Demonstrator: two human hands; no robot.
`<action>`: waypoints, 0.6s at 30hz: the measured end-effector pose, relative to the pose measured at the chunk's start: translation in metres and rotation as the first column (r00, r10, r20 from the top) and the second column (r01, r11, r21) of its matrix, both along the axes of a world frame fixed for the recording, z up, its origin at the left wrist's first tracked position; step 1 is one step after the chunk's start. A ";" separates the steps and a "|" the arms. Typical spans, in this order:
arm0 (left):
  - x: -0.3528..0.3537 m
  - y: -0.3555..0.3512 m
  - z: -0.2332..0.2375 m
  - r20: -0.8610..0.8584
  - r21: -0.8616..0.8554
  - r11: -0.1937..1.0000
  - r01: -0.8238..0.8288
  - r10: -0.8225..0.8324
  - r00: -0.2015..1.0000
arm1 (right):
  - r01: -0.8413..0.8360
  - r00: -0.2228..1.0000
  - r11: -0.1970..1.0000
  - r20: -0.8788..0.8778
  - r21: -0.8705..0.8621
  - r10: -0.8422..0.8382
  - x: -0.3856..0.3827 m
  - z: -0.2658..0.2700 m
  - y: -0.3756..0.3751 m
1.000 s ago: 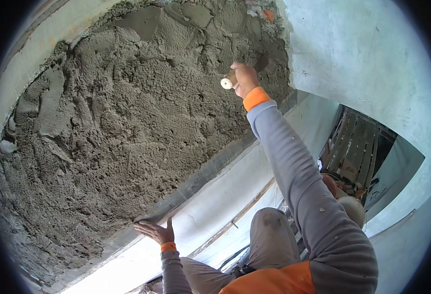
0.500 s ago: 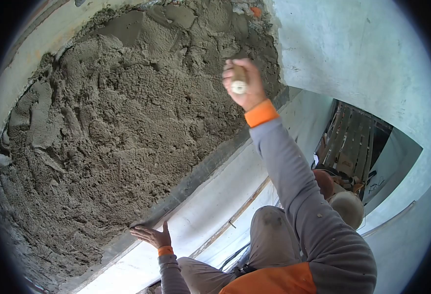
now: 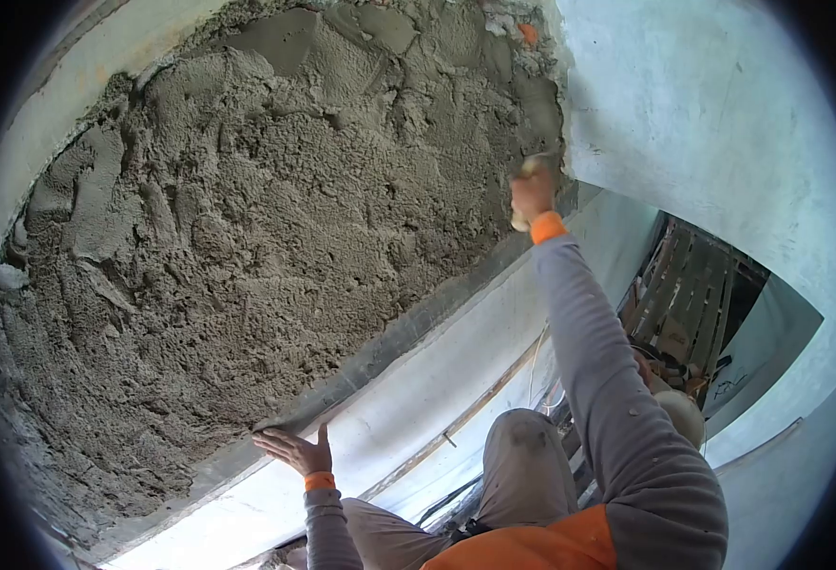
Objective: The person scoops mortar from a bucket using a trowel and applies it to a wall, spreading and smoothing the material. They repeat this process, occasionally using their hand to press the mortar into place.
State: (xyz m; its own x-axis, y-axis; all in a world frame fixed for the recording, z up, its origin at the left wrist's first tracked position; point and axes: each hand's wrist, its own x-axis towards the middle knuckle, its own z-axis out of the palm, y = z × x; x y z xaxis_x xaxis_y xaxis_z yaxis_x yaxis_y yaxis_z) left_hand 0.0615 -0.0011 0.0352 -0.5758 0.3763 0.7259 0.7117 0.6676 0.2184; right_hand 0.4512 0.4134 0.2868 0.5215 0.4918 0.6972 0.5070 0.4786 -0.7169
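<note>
A wide patch of rough wet grey mortar covers the wall in front of me. My right hand is raised at the patch's right edge, shut on a trowel whose pale wooden handle shows above the fist; its blade is hidden. Along the lower edge of the mortar runs a long grey metal strip. My left hand lies flat with fingers spread, its fingertips touching the underside of that strip. Both sleeves are grey with orange cuffs.
A pale painted wall adjoins the mortar on the right. Below it stand wooden slats and a rounded cream object. My bent knee is at the bottom, over a light floor with a thin wooden batten.
My right hand with the trowel has swung from the upper middle of the mortar to its right edge and lower down. My left hand has stayed on the strip.
</note>
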 end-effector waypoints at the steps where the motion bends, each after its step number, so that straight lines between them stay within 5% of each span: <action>1: -0.001 -0.001 0.002 0.002 -0.001 1.000 0.001 -0.001 1.000 | -0.187 0.982 0.980 -0.018 -0.069 0.187 0.000 -0.011 -0.005; 6: 0.001 0.001 0.003 -0.070 0.019 1.000 0.014 -0.012 0.998 | -0.613 0.763 0.768 -0.390 -0.184 0.516 -0.008 0.012 -0.058; 9: 0.004 0.001 0.006 -0.031 -0.004 1.000 -0.003 0.003 1.000 | -0.700 0.576 0.714 -0.594 -0.004 0.561 -0.007 0.018 -0.013; 18: 0.002 0.001 0.001 -0.016 0.013 1.000 0.005 -0.005 1.000 | -0.814 0.414 0.570 -0.575 0.114 0.706 -0.034 0.050 -0.042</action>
State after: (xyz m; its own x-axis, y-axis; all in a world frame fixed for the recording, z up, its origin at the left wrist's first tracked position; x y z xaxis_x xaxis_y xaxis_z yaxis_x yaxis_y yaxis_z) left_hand 0.0638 -0.0003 0.0366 -0.5621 0.3693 0.7400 0.7186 0.6611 0.2158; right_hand 0.4168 0.3711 0.3371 0.1004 0.9416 0.3214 -0.4717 0.3295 -0.8179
